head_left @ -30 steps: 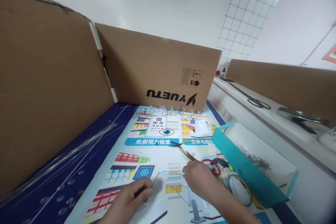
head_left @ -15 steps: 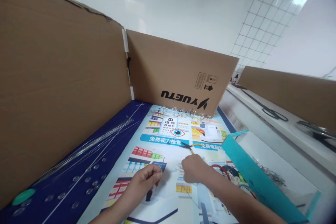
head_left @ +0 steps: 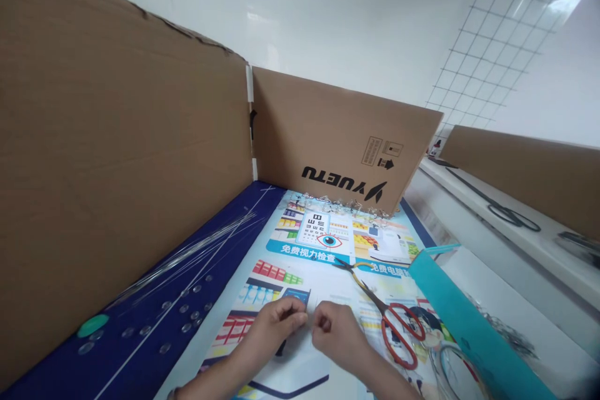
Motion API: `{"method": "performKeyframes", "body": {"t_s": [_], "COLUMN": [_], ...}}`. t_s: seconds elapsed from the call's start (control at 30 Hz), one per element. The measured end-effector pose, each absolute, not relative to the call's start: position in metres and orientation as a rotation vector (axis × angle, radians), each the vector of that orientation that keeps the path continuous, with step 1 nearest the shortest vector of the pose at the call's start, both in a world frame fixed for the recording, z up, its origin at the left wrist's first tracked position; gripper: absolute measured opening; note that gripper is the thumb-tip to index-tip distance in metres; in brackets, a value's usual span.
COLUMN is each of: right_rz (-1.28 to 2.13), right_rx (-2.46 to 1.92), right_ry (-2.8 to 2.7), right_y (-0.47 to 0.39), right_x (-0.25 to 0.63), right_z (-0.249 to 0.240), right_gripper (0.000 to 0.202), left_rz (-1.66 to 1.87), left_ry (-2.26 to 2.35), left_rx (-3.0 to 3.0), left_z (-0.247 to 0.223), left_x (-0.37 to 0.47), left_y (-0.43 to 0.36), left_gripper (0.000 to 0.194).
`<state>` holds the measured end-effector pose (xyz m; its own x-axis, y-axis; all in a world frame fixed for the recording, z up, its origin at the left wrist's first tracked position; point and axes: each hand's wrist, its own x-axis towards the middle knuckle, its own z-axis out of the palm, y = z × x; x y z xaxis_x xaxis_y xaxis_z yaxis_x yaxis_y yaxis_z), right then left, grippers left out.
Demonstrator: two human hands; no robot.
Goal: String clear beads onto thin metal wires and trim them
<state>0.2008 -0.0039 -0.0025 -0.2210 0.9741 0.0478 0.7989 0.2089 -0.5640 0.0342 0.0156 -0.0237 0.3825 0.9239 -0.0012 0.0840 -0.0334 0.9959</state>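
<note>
My left hand (head_left: 284, 325) is closed in a pinch over the printed sheet. A thin wire stood up from these fingers a moment ago; now it is barely discernible. Close beside it, my right hand (head_left: 338, 330) is curled with thumb and fingers together; what it holds, if anything, is too small or hidden to name. A slight gap separates the two hands. Beyond them lie yellow-handled pliers (head_left: 351, 264), and to the right are red-handled scissors (head_left: 398, 331). A small dark shape (head_left: 281, 348) shows under my left hand.
Long thin wires (head_left: 187, 254) and several clear round beads (head_left: 186, 327) lie on the blue surface at left, near a green disc (head_left: 93, 326). Cardboard panels (head_left: 323, 131) wall the left and back. At right stands a teal-edged box (head_left: 469, 319) holding tangled metal pieces (head_left: 510, 331).
My right hand has come back from near the pliers to beside my left hand, uncovering the scissors. The camera view has swung slightly left.
</note>
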Motion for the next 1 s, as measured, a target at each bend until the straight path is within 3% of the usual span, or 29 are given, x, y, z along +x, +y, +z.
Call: {"method": "performKeyframes", "body": {"t_s": [0.37, 0.57, 0.7, 1.0], "right_rz": [0.201, 0.195, -0.072, -0.206], "right_rx": [-1.523, -1.498, -1.712, -1.706], "right_ry": [-1.992, -2.231, -2.475, -2.809], "right_y": [-0.018, -0.011, -0.004, 0.007], "right_x": [0.184, 0.206, 0.229, 0.226], "right_z": [-0.03, -0.005, 0.013, 0.012], "right_gripper": [0.009, 0.014, 0.014, 0.024], "left_rz": [0.995, 0.923, 0.842, 0.842], "left_ry": [1.042, 1.049, 1.096, 1.063], "left_rx": [1.598, 1.692, 1.722, 1.725], "left_z": [-0.014, -0.013, -0.012, -0.015], "left_x": [0.038, 0.036, 0.036, 0.036], "left_y": [0.007, 0.007, 0.009, 0.009], "left_gripper": [0.014, 0.013, 0.012, 0.011]}}
